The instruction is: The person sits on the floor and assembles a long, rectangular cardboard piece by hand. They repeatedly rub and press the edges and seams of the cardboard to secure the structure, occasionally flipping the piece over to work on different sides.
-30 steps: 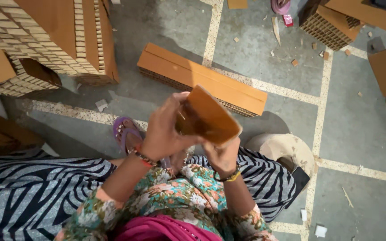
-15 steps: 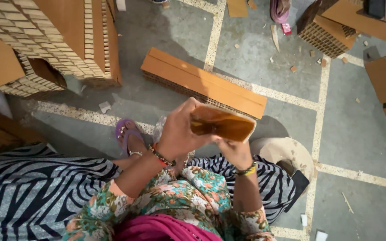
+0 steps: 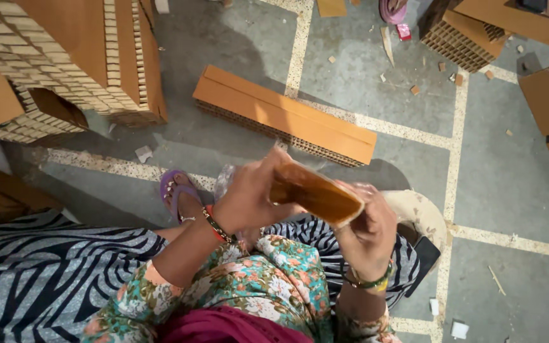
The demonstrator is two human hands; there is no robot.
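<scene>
Both hands grasp one brown cardboard piece (image 3: 316, 194): left hand (image 3: 249, 197) at its near end, right hand (image 3: 366, 232) beneath. It looks mid-fold; next likely needs a firm, even press.

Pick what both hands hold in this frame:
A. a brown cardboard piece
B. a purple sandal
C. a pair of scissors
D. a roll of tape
A: the left hand and the right hand both grip a brown cardboard piece above the lap; the purple sandal is on a foot on the floor.
</scene>
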